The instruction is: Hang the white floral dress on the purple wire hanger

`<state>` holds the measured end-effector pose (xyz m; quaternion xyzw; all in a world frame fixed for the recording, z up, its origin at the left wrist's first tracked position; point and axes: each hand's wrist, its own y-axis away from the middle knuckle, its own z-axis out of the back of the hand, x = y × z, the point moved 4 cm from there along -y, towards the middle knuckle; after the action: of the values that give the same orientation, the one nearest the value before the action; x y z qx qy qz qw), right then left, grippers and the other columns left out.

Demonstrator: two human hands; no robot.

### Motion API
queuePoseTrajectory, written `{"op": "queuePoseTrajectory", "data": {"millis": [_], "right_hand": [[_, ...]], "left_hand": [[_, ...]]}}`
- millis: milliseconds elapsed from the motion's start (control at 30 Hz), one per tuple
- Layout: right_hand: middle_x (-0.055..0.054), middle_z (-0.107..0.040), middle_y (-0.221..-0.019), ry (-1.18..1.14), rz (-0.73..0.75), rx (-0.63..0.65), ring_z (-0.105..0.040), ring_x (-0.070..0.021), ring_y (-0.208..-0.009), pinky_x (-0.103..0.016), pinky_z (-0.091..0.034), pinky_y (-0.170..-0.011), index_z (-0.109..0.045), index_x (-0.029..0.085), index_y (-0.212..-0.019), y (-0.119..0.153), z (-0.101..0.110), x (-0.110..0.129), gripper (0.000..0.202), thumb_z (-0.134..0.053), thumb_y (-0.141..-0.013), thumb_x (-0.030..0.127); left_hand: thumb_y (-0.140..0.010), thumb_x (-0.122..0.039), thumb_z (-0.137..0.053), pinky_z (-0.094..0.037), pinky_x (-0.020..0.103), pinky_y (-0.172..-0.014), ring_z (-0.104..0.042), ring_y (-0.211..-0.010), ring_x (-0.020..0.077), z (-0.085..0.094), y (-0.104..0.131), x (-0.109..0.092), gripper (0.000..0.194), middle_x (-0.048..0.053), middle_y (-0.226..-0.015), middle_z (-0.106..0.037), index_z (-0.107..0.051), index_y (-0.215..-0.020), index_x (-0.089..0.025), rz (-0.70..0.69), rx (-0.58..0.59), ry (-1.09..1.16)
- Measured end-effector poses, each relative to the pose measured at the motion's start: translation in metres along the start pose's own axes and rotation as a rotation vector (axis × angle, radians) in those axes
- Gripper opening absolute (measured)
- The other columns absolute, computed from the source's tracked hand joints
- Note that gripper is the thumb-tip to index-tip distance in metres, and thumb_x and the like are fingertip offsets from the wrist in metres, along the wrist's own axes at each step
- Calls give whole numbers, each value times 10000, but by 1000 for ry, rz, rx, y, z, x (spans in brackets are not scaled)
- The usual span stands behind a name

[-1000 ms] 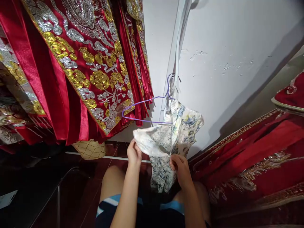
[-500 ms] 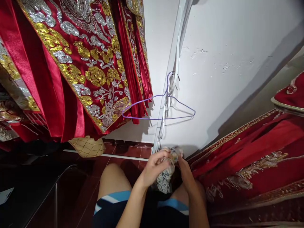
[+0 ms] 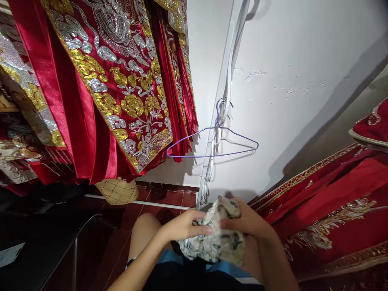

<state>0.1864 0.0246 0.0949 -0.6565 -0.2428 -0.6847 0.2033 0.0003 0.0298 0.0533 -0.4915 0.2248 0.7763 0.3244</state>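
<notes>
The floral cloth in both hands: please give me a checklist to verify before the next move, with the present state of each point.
1. Left hand grips the floral cloth: ok.
2. Right hand grips the cloth from the other side: ok.
3. Cloth is gathered over the lap, off the floor: ok.
4. Purple wire hanger hangs bare on the wall: ok.
5. Cloth is clear of the red embroidered garments: ok.
6. Cloth is folded evenly: cannot tell, it is bunched.
</notes>
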Motion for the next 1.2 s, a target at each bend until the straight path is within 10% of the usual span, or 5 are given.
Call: {"op": "queuePoseTrajectory", "data": {"millis": [267,467,700,967,1200], "right_hand": [[43,-485,-593,556,55,-550,-454,-127,-562,-234,-350,-511,-545,200,-680,-10,75,49,153,-653,-746,286],[-88,-630,-1334,675,379,-633,-581,-275,-1205,-384,-435,-1002,-618,235,-1276,-82,90,58,459,-598,-835,361],[-36,-668,-712,644,262,-645,-605,-231,-721,-298,-456,-657,-671,178,-766,-91,99,41,349,-549,-856,493],[37,-452,-531,465,138,-692,-398,-125,-509,-254,-285,-506,-504,202,-588,-62,87,51,307,-593,-793,414],[40,-408,-521,363,124,-713,-383,-123,-521,-258,-286,-511,-406,217,-565,-66,73,44,337,-586,-784,401]], "left_hand": [[-903,-516,-538,-349,274,-606,-503,-595,161,72,50,19,438,10,-617,-591,-589,-640,-169,219,-219,-525],[-982,-442,-382,-399,409,-990,-666,-1008,298,126,58,-17,453,115,-984,-754,-696,-767,-196,175,-455,-801],[-993,-415,-284,-485,413,-805,-705,-962,368,143,43,-28,481,187,-960,-742,-690,-913,-170,580,-529,-865],[-1009,-436,-327,-477,341,-871,-651,-969,250,147,18,-56,409,94,-1048,-712,-625,-1078,-164,-47,-838,-518],[-990,-397,-441,-475,364,-806,-645,-893,267,155,-43,-100,316,118,-967,-699,-635,-1023,-150,-118,-930,-742]]}}
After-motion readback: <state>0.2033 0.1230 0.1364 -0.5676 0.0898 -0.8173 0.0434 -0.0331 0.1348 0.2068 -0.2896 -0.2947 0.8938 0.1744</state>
